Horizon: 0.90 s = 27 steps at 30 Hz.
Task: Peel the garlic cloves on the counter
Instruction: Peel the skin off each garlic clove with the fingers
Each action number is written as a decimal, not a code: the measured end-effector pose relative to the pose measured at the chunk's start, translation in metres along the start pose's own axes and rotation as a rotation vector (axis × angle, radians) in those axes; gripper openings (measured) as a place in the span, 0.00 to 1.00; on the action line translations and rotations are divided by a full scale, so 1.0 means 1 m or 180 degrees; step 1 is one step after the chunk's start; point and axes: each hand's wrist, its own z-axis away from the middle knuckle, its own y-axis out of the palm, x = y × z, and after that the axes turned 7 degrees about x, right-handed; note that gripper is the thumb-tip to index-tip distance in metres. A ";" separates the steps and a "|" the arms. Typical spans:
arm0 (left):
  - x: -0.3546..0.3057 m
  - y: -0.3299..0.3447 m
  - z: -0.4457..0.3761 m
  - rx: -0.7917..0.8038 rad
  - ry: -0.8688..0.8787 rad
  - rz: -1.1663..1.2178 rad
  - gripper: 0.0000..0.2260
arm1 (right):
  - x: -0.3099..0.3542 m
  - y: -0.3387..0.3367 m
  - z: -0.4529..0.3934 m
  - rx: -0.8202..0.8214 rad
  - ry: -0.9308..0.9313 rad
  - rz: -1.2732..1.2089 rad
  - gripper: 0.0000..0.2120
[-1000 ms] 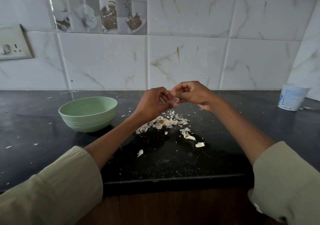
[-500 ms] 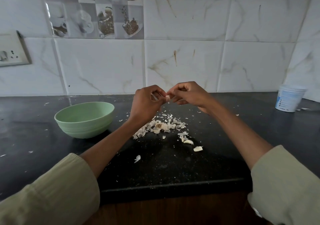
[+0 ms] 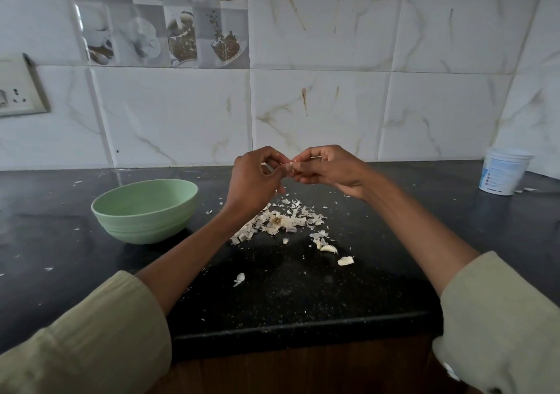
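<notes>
Both hands are raised above the black counter [image 3: 288,296], fingertips meeting. My left hand [image 3: 253,183] and my right hand [image 3: 325,166] pinch a small garlic clove [image 3: 291,165] between them; only a pale sliver of it shows. Below the hands lies a pile of white garlic skins [image 3: 281,221] with a dry root stub in it. Two loose cloves [image 3: 328,248] [image 3: 345,261] lie to the right of the pile, and one skin scrap [image 3: 239,278] lies nearer to me.
A pale green bowl [image 3: 145,210] stands on the counter to the left of the pile. A white plastic cup [image 3: 504,171] stands at the far right by the tiled wall. A switch socket [image 3: 18,90] is on the wall at left. The counter's front edge [image 3: 297,327] is close.
The hands stay together on the clove, their fingers shifting slightly. The view has tilted up a little, so the counter sits lower in the frame.
</notes>
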 end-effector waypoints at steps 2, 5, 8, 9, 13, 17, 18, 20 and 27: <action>0.002 0.000 -0.001 -0.0018 0.0055 -0.0105 0.03 | 0.001 -0.001 0.001 -0.0004 0.0025 -0.0011 0.14; 0.003 -0.001 -0.002 -0.0059 0.0129 -0.0249 0.03 | 0.003 -0.002 0.002 -0.0017 -0.0007 0.0084 0.14; 0.005 -0.001 -0.003 -0.0076 0.0192 -0.0518 0.03 | -0.001 -0.006 0.002 -0.0233 -0.0110 0.0645 0.11; 0.006 -0.001 -0.003 -0.0049 0.0170 -0.0597 0.03 | -0.005 -0.010 0.002 -0.0363 -0.0134 0.1101 0.10; 0.015 0.000 -0.004 0.0210 -0.0010 -0.0772 0.03 | -0.015 -0.015 0.001 -0.0394 0.0162 0.2746 0.05; 0.018 0.002 -0.003 0.0503 -0.0089 -0.1027 0.05 | -0.018 -0.011 0.001 0.0111 0.0638 0.3331 0.05; 0.018 0.002 -0.003 0.0554 -0.0106 -0.1046 0.05 | -0.018 -0.011 0.001 0.0150 0.0672 0.3390 0.06; 0.019 0.003 -0.003 0.0626 -0.0111 -0.1104 0.06 | -0.018 -0.011 0.001 0.0049 0.0589 0.3375 0.06; 0.016 0.003 -0.004 0.0629 -0.0085 -0.0783 0.04 | -0.005 -0.011 0.000 -0.0439 -0.0152 0.1221 0.08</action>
